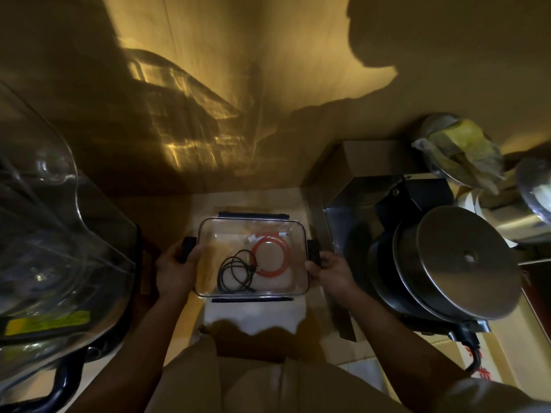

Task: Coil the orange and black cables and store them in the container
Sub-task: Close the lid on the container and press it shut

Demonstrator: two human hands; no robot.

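From the head camera, the clear rectangular plastic container point(205, 234) sits straight ahead between the two hands, its long axis running left to right, with a black latch flap on each of its four sides. The left hand point(174, 268) curls round the black latch on the left short side, and the right hand point(329, 271) curls round the matching black latch on the right short side, so each hand is already on its own end and neither is the nearer. Both cables lie inside, seen through the transparent top; whether a lid already covers the container cannot be told. The thin black cable point(237, 274), matte and loosely looped, lies toward the near left of the floor; the glossy orange cable point(269, 254), wound in a rounder ring with pale connectors at its far end, lies just beside it on the right, their loops touching or overlapping. Coiling and storing look done; what remains is probably snapping the side latches shut. The container rests on a pale desk point(253, 315). A round brushed-metal lidded pot point(465, 260) stands well to the right, and a large clear plastic cover point(44, 234) to the left.
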